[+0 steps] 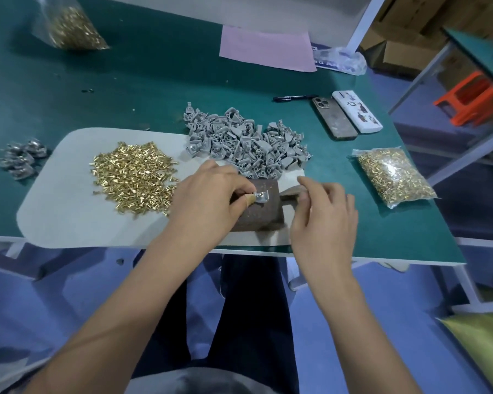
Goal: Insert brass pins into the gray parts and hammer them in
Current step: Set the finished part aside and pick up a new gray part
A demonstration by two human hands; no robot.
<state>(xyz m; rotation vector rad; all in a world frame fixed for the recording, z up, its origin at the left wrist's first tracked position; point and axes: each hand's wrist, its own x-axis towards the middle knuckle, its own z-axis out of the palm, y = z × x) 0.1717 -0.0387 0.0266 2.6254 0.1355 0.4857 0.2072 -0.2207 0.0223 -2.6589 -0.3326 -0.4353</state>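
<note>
On the green surface [154, 81], a pale mat [69, 217] carries the brown block [256, 217], flanked by heaped gray parts [245, 143] and loose brass pins [134, 177]. The left hand [208, 194] pinches one gray part [261, 197] flat on the block; hold it steady, pin upright. The right hand [322, 211] hovers, its grip released, over the hammer [289, 194]. Bagged pins [393, 174] and two phones [345, 118] lie well apart, hindering nothing.
</note>
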